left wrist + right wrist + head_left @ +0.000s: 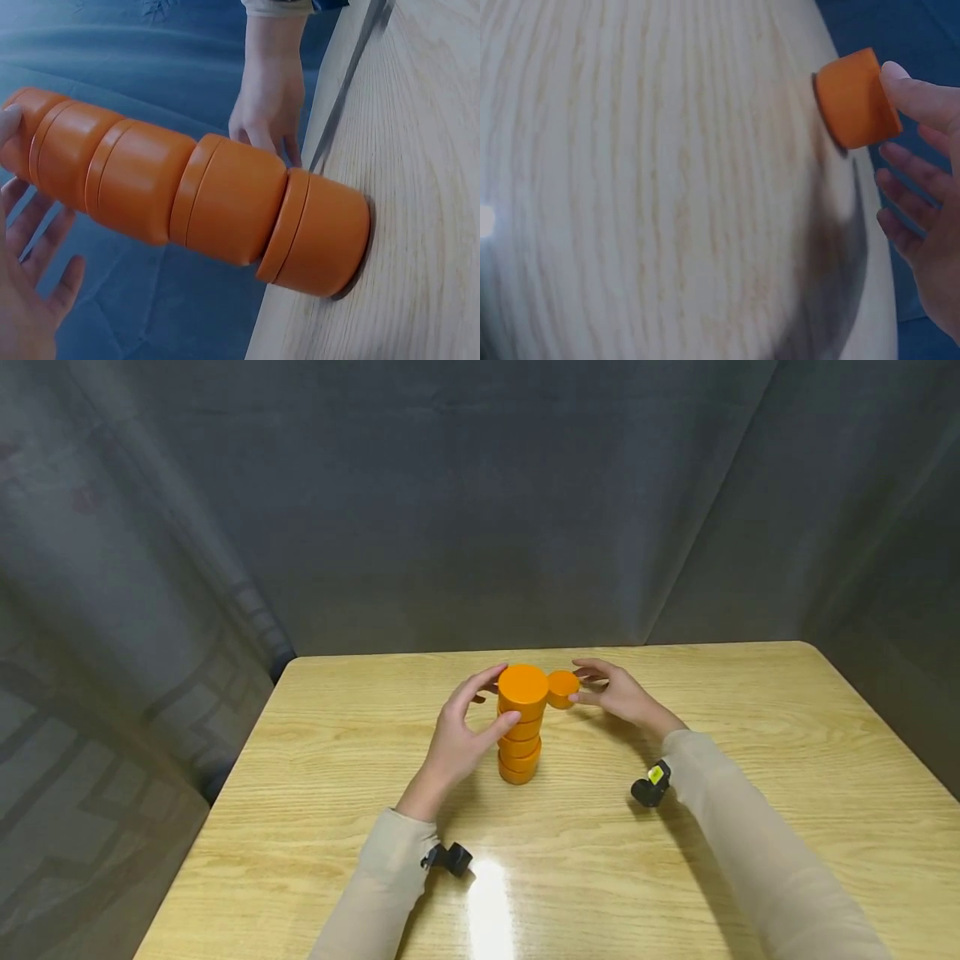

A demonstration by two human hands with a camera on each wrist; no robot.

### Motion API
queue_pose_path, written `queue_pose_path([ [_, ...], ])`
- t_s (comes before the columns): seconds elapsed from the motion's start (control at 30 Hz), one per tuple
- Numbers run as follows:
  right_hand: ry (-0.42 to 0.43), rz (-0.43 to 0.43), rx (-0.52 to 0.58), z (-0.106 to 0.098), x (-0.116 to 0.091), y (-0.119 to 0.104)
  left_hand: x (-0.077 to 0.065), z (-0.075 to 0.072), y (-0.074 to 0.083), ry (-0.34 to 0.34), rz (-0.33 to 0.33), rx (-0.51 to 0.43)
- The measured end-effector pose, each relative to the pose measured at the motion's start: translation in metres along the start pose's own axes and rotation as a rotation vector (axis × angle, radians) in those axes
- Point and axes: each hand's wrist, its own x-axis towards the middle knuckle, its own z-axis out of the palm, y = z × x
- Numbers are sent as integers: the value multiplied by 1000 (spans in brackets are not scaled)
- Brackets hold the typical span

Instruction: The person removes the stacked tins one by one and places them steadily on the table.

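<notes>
A tower of several round orange stacking cups (519,749) stands upright on the table, each with a banded rim. My left hand (459,739) holds the top cup (522,687), thumb in front and index finger behind; its other fingers hang apart from the tower in the left wrist view. Just behind and right of the tower sits a smaller single orange cup (855,99), tapering to its base on the table. My right hand (611,692) is beside it, its thumb at the rim (885,79) and the remaining fingers loosely bent and spread.
The wooden table (315,793) has its far edge close behind the small cup, with grey curtains (480,527) beyond. Black wrist cameras (651,785) hang from both beige sleeves, low over the tabletop.
</notes>
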Motion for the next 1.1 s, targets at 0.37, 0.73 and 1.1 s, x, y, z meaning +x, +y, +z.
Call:
queue_pose_path([
  [0.37,97,-110,-15,-10,-10,-21,1,-9,-9,-55,20,-25],
  [0.73,121,-160,14,-3,-21,-37,0,-14,-18,-131,-28,-34],
  [1.1,124,-220,28,1,-35,-49,-2,-13,-23,-174,-62,-30],
])
